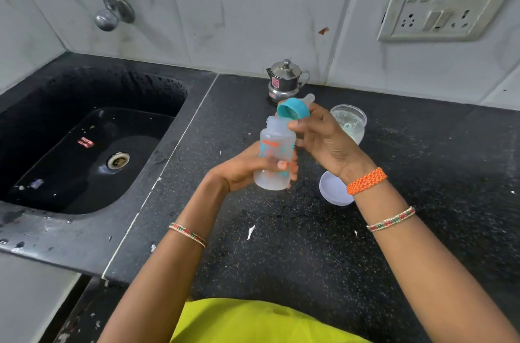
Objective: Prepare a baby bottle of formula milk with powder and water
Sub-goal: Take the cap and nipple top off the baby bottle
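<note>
1. Head view: the left hand is wrapped around the lower body of the baby bottle, fingers closed on it, holding it upright in the air above the black counter, to the right of the sink.
2. The right hand pinches the teal teat collar, tilted and clear of the bottle's open neck; I read this as keeping the mouth free for powder and water.
3. The bottle looks empty, so filling is still ahead, I judge.
4. Right of the sink and behind the bottle, a steel pot with its lid on stands against the tiled wall; a clear container sits just beyond the right hand.
5. A pale round lid lies on the counter under the right wrist.
6. Room: the counter nearest the person is open, good for setting the collar down.
7. Edge: the sink's rim is close on the bottle's left, a drop to avoid.
</note>
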### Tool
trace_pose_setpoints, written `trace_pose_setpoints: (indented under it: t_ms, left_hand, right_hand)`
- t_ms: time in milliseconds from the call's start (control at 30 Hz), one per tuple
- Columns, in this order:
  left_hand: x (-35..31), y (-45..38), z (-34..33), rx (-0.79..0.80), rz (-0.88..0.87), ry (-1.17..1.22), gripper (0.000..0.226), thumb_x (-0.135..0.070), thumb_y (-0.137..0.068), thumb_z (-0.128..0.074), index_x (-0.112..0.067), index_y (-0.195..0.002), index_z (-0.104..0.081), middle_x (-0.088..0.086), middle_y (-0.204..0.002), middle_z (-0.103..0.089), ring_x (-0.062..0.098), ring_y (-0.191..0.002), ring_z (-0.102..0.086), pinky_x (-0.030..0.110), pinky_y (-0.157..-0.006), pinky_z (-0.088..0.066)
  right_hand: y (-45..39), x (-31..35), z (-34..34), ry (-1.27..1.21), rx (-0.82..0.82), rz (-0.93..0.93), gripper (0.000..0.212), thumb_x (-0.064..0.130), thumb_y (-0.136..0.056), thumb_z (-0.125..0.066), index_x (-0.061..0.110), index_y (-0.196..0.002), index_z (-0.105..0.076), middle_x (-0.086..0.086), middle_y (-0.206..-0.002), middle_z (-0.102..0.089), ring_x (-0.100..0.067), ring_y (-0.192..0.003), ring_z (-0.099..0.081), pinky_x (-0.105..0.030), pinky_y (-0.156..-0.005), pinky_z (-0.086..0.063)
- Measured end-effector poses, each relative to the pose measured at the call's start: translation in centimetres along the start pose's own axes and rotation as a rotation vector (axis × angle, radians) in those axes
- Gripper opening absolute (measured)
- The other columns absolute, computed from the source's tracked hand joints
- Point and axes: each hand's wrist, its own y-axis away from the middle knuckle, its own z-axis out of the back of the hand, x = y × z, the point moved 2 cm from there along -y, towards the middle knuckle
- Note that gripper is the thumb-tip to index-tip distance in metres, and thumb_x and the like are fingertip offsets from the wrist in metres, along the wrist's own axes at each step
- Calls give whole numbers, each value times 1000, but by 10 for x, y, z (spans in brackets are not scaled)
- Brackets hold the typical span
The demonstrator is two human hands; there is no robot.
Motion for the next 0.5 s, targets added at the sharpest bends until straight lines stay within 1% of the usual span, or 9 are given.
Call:
trace_pose_setpoints:
  t_ms: [67,100,133,167,233,267,333,400,500]
  left_hand:
    - [8,3,8,-209,0,-252,34,-22,-72,-77,-19,-102,-60,-2,-91,-67,10,-86,-64,31,-80,-51]
    - [13,5,15,-340,-8,-365,28,-25,-75,-77,-22,-97,-61,-5,-87,-66,5,-82,-63,29,-78,-49]
    - [20,7,26,-498,-24,-512,25,-35,-74,-77,-25,-89,-60,-6,-81,-65,4,-77,-62,29,-75,-48]
    - [27,9,36,-657,-34,-687,34,-53,-69,-74,-26,-82,-59,-5,-79,-64,7,-78,-62,31,-76,-47]
    - [43,11,53,-876,61,-913,60,-82,-58,-60,-29,-86,-58,2,-91,-64,22,-97,-60,40,-90,-44]
    - [50,11,57,-925,133,-938,68,-82,-57,-60,-27,-98,-59,6,-102,-62,28,-108,-54,43,-97,-38]
    - [55,10,54,-956,197,-943,71,-67,-64,-69,-22,-117,-54,7,-116,-57,31,-119,-42,44,-101,-27]
    - [54,9,47,-947,137,-988,66,-60,-66,-72,-22,-117,-53,3,-113,-59,28,-117,-42,40,-97,-22]
    - [53,8,45,-939,90,-1010,62,-57,-67,-73,-24,-115,-52,-8,-105,-56,22,-115,-44,39,-99,-17]
  right_hand:
    - [-1,-10,10,78,-167,-54,21,11,-74,-71,21,-92,-65,-3,-92,-63,-17,-88,-59,-33,-77,-50]
    - [1,-16,16,217,-247,-77,24,13,-78,-72,19,-99,-62,-3,-95,-63,-16,-90,-59,-32,-78,-50]
    - [2,-22,22,410,-299,-95,30,17,-79,-74,18,-105,-58,-1,-100,-62,-15,-93,-59,-29,-79,-50]
    - [3,-30,28,607,-314,-111,38,23,-78,-76,19,-109,-56,0,-105,-62,-14,-95,-59,-28,-79,-50]
    - [8,-49,36,925,-295,-172,47,34,-73,-79,19,-108,-51,-1,-108,-62,-16,-97,-59,-33,-83,-48]
    - [11,-59,39,1060,-295,-200,51,38,-72,-79,18,-108,-49,-3,-110,-61,-19,-99,-58,-37,-84,-48]
    - [15,-76,42,1320,-316,-209,59,46,-71,-77,16,-111,-46,-6,-115,-57,-26,-105,-55,-41,-84,-45]
    - [17,-87,41,1497,-328,-189,64,51,-73,-73,16,-118,-44,-7,-120,-52,-29,-110,-48,-41,-83,-38]
    - [18,-96,40,1583,-356,-158,66,53,-74,-71,15,-121,-44,-7,-123,-46,-28,-112,-42,-42,-86,-33]
